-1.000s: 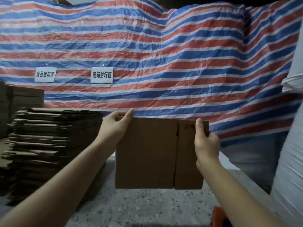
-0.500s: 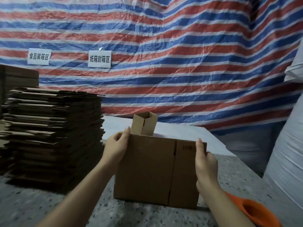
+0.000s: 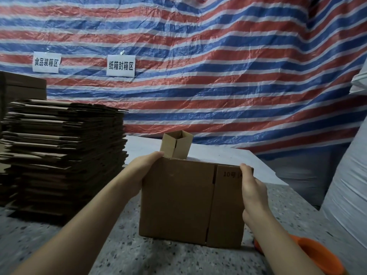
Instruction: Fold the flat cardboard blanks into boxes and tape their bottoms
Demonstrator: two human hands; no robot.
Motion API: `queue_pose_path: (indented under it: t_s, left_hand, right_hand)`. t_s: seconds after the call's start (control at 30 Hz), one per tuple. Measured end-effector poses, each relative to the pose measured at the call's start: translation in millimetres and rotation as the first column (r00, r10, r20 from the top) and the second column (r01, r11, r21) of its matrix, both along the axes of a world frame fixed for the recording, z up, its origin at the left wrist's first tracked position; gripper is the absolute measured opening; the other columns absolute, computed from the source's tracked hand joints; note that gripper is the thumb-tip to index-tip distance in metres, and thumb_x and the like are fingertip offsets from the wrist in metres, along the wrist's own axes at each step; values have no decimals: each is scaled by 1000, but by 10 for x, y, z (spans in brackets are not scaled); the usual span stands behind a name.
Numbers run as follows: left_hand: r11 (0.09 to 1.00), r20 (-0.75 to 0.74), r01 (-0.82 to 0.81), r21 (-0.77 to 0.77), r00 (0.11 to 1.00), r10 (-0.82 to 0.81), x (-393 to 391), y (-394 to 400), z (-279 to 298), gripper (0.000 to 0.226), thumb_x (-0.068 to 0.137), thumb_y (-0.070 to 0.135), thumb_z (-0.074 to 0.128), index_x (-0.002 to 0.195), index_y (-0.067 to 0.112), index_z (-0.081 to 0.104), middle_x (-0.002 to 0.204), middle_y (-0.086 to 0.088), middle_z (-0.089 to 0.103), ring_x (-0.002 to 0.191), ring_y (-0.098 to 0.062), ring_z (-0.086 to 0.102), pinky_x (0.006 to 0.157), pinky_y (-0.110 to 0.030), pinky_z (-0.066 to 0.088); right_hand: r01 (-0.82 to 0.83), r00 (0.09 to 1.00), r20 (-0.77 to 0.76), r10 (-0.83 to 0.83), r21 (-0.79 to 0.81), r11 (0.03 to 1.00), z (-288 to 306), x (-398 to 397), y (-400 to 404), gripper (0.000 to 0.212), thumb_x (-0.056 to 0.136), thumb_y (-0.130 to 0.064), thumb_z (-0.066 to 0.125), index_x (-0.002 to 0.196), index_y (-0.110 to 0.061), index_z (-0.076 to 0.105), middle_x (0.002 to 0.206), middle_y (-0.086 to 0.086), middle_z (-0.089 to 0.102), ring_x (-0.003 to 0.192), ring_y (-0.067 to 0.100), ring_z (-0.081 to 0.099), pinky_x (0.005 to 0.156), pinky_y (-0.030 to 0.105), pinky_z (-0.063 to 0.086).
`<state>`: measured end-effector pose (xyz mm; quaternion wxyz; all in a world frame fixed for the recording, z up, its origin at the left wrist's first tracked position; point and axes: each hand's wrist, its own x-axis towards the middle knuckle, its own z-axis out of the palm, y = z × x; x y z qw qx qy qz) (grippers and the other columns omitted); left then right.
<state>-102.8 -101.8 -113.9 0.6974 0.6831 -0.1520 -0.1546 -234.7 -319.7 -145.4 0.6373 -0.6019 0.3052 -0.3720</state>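
Observation:
A flat brown cardboard blank [image 3: 178,201] stands upright in front of me, its lower edge at the speckled table [image 3: 127,253]. My left hand [image 3: 145,169] grips its upper left edge. My right hand [image 3: 252,191] grips its upper right edge, thumb on the near face next to a printed mark. A small opened cardboard box [image 3: 176,145] stands upright on the table just behind the blank, its flaps up. A tall stack of flat blanks [image 3: 63,155] fills the table's left side.
An orange object [image 3: 315,255] lies on the table at the lower right, partly behind my right forearm. A striped red, white and blue tarp [image 3: 218,66] with two paper signs hangs behind. White sacks [image 3: 349,195] stand at the right edge.
The blank came down from mid-air to the table while both hands kept their grip. My view tilted down, so the small box, the table and the orange object came into sight.

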Motion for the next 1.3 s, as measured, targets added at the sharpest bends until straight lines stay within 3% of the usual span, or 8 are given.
queue_pose_path:
  t_s: [0.1,0.23,0.47,0.57,0.7,0.83,1.17,1.3]
  left_hand:
    - [992,-90,126,-13,988,-127,11,72,98,21,93,32,64,92,11,69,78,-9,73,71,-19,71,74,-33,54]
    - [981,-132,188,57,975,-179,15,119,188,24,91,29,66,103,9,70,88,-11,74,77,-21,70,83,-37,54]
    - [995,-141,83,64,987,-73,6,19,172,30,90,29,66,110,7,70,85,-13,74,75,-24,70,77,-36,56]
    - [996,-143,28,90,990,-15,-27,-36,168,32,88,33,69,109,8,71,89,-15,75,82,-28,71,90,-42,56]
    - [997,-140,-8,80,990,20,-64,-85,160,33,86,35,70,107,10,72,89,-14,76,84,-29,71,92,-44,56]
    - [997,-124,-57,58,990,64,-124,-145,185,30,87,35,69,106,13,72,92,-13,76,92,-29,70,97,-47,52]
    - [997,-12,81,-7,997,-81,-234,-177,72,25,102,44,39,104,30,60,100,5,69,116,-23,61,113,-50,35]
    - [974,34,201,-107,980,-198,-276,-179,15,34,102,45,35,110,29,63,85,1,77,86,-14,73,99,-41,47]
  right_hand:
    - [-16,1000,-3,16,20,1000,1,17,15,61,93,-66,51,106,-8,66,104,16,71,103,32,65,102,52,47]
    - [11,1000,23,-12,34,999,-20,64,85,70,86,-69,60,129,-14,53,120,4,61,118,31,56,98,48,44]
    - [-58,998,-18,60,68,996,10,98,30,82,88,-65,59,149,-17,35,144,11,50,132,35,48,112,58,37]
    - [-195,975,-95,200,59,979,27,58,-55,78,87,-70,53,143,-16,48,132,11,63,123,34,57,106,60,41]
    - [-314,945,-99,311,-23,949,79,-30,-114,54,93,-65,48,116,-21,70,104,5,77,101,23,67,73,40,45]
    - [-442,896,-126,426,-159,883,127,-74,-85,54,99,-61,34,78,-38,79,92,-9,78,96,11,66,74,33,37]
    - [-518,845,25,535,-214,828,19,-65,-130,59,100,-58,32,91,-15,71,94,12,73,100,27,69,96,48,47]
    - [-524,828,115,549,-189,831,-13,-68,-210,53,94,-57,37,90,-14,68,90,13,69,90,24,67,90,47,49]
